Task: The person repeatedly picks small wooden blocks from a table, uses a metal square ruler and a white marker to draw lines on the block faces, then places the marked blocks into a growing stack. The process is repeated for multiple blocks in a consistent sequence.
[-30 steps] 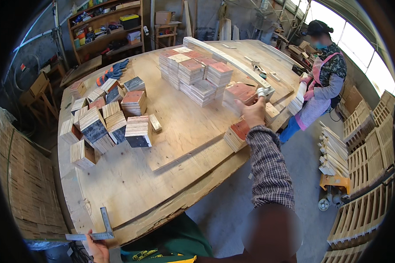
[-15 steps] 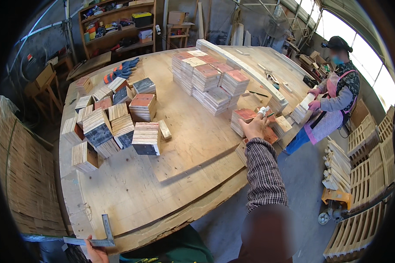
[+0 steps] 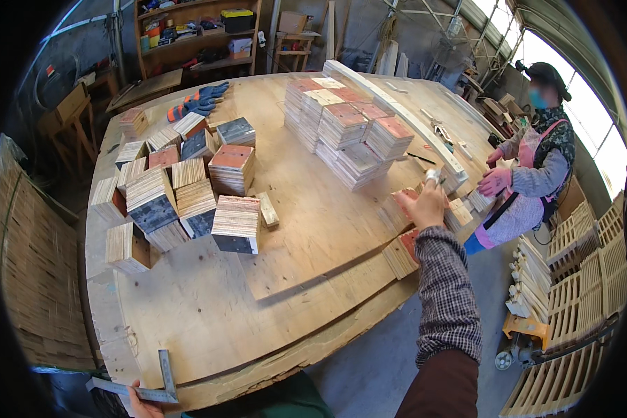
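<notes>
At the lower left my left hand (image 3: 145, 404) grips an L-shaped metal try square (image 3: 164, 376) at the table's near edge. My right hand (image 3: 427, 207) reaches out over the red-topped plywood blocks (image 3: 405, 245) on the table's right side. Its fingers close round a small white object (image 3: 433, 175), too blurred to tell its kind. The hand partly hides the blocks beneath it. Just beyond stands a stepped stack of layered plywood blocks (image 3: 355, 160), several with red tops.
Loose plywood blocks (image 3: 233, 223) with black or red faces crowd the table's left. Orange-and-blue gloves (image 3: 196, 103) lie behind them. A long pale beam (image 3: 404, 118) runs past the stack. A co-worker (image 3: 536, 160) in pink gloves stands at right, near slatted wood stacks (image 3: 571, 279).
The view has shifted slightly. My right hand stays over the red-topped blocks, still holding the small white object. The co-worker's gloved hands have moved. My left hand keeps hold of the try square.
</notes>
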{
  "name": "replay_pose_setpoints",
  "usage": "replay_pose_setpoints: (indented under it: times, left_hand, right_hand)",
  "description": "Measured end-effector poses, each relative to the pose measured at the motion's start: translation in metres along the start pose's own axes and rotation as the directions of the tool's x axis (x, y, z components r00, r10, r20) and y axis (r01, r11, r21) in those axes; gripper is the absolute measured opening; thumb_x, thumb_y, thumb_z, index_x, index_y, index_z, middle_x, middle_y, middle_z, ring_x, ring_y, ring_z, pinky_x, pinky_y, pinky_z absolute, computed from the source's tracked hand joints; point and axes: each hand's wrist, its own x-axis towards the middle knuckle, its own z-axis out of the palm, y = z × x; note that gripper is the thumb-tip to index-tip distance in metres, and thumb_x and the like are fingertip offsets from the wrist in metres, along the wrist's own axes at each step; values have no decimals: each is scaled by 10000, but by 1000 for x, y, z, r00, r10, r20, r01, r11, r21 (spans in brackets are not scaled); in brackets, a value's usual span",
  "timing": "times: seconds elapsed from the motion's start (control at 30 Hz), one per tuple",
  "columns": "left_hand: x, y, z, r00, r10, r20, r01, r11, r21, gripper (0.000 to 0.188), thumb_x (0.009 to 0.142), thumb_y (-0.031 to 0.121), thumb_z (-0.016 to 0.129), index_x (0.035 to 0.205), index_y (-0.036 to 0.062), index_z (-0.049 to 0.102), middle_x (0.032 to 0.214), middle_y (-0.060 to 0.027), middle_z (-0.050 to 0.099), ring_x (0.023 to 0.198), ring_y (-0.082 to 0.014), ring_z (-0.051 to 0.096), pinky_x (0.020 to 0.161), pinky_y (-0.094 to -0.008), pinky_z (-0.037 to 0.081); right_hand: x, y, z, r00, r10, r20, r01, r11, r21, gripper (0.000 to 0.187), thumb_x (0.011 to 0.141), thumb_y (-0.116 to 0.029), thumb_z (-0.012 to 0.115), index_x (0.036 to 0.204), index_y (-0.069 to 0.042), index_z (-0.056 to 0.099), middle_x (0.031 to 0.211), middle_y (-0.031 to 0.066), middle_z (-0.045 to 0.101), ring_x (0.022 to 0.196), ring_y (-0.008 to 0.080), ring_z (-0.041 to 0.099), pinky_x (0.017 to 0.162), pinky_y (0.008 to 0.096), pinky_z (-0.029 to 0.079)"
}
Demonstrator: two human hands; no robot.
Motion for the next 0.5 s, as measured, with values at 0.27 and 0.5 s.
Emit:
replay_pose_setpoints:
  times: [0.27,0.5]
  left_hand:
    - [14,-1,1,996,-35,-82,34,999,-17,368,955,363,532,1197,86,539,1097,-98,578,994,-285,537,894,-480,466]
    - [0,5,40,958,39,-284,-23,998,60,379,902,316,627,1157,54,525,1081,-97,555,1007,-227,513,891,-403,450]
  right_hand:
    - [124,-33,47,978,210,-5,-202,946,252,1049,628,-552,844,1296,131,412,1224,313,562,1131,411,569,990,430,456]
    - [158,-18,78,967,244,68,-247,853,460,1025,608,-458,861,1311,127,399,1248,279,568,1159,368,572,1010,377,449]
